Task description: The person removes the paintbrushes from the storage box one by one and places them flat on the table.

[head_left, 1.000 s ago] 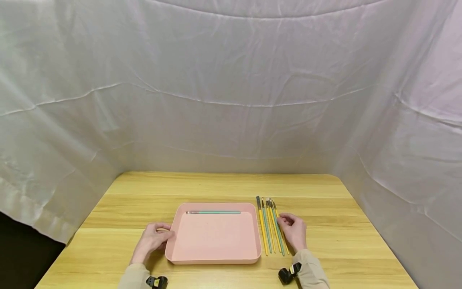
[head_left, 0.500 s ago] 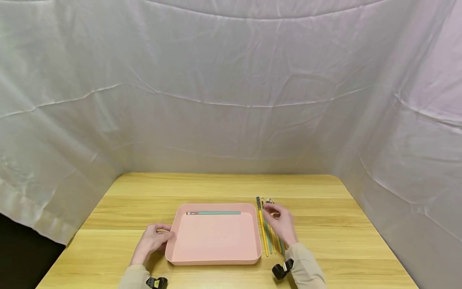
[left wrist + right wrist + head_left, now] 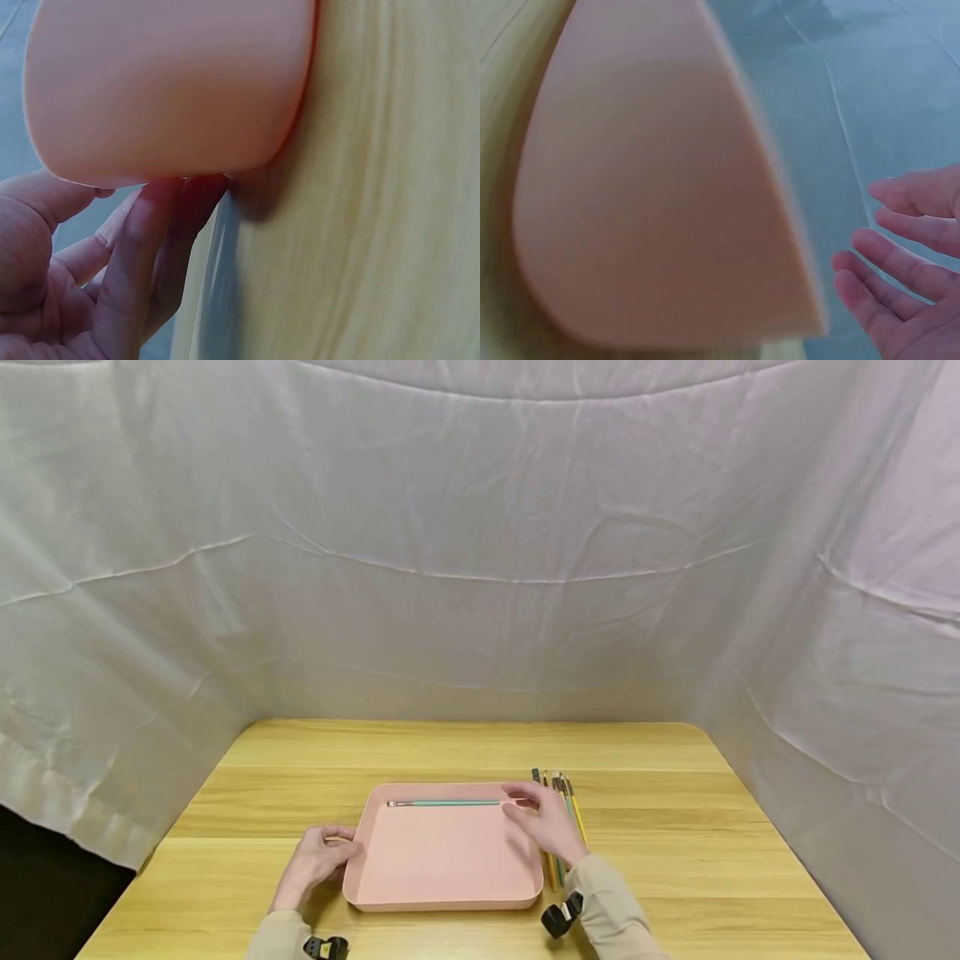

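A shallow pink tray (image 3: 442, 864) lies on the table, with a teal-handled paintbrush (image 3: 453, 802) lying crosswise near its far side. My left hand (image 3: 318, 858) pinches the tray's left wall. In the left wrist view, the thumb reaches over the rim and the fingers (image 3: 135, 259) press against the outside. My right hand (image 3: 551, 820) hovers over the tray's right rim, fingers apart and slightly bent, holding nothing. The right wrist view has those loose fingers (image 3: 892, 281) beyond the tray's outer wall (image 3: 652, 202). Several yellow and teal paintbrushes (image 3: 577, 814) lie right of the tray, partly covered by my right hand and sleeve.
The wooden table (image 3: 675, 852) extends to both sides of the tray and behind it. A pale grey cloth curtain (image 3: 465, 635) hangs along its back and sides. Each wrist wears a small black camera (image 3: 561, 916).
My right hand has moved left from the right side of the loose brushes, across them, to the tray's right rim. The left hand and tray stay put.
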Motion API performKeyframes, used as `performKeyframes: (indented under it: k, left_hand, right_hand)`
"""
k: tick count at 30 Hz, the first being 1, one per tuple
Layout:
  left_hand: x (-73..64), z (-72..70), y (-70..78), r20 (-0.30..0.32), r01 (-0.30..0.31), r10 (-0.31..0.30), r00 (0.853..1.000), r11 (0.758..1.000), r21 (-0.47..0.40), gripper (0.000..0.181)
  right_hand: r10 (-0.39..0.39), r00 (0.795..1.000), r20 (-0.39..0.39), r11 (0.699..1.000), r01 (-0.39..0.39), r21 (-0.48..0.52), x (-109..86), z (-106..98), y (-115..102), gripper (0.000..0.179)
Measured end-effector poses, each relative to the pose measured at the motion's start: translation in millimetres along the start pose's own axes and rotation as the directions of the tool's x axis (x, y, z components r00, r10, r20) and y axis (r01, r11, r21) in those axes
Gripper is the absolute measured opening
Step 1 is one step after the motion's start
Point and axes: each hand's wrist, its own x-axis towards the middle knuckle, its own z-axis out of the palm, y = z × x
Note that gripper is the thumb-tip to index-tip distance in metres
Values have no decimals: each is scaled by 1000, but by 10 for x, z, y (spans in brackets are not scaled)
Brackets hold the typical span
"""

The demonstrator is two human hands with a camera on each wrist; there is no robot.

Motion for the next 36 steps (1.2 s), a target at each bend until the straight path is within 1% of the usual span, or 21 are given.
performKeyframes:
  k: [4, 8, 14, 19, 21, 24, 29, 36]
  left_hand:
    - [3, -4, -2, 2, 0, 0, 1000, 1000, 0, 32]
    - [-1, -10, -3, 4, 1, -1, 1000, 1000, 0, 32]
    - [-15, -16, 13, 7, -7, 7, 1000, 1000, -4, 32]
    - [-12, -19, 15, 11, -6, 7, 1000, 1000, -7, 32]
    - [-5, -20, 11, 15, -7, 7, 1000, 1000, -11, 32]
    - [8, -22, 6, 25, -9, 9, 1000, 1000, -16, 33]
    - [14, -21, 4, 30, -13, 14, 999, 1000, -17, 34]
    - [-22, -12, 18, 18, -3, 3, 1000, 1000, -13, 34]
  right_hand:
    - [-40, 994, 98, 999, 40, 7, 63, 73, -72, 36]
    - [-79, 976, 201, 997, 77, 17, 133, 159, -118, 39]
    - [-68, 951, 302, 998, 67, 13, 234, 282, -182, 40]
    - [-68, 918, 391, 995, 90, -39, 303, 361, -251, 42]
    - [-54, 908, 416, 994, 90, -66, 331, 385, -288, 43]
    - [-10, 897, 443, 992, 64, -108, 377, 419, -336, 45]
    - [42, 887, 461, 985, 40, -166, 474, 484, -351, 43]
    - [82, 875, 476, 981, 13, -193, 590, 572, -295, 42]
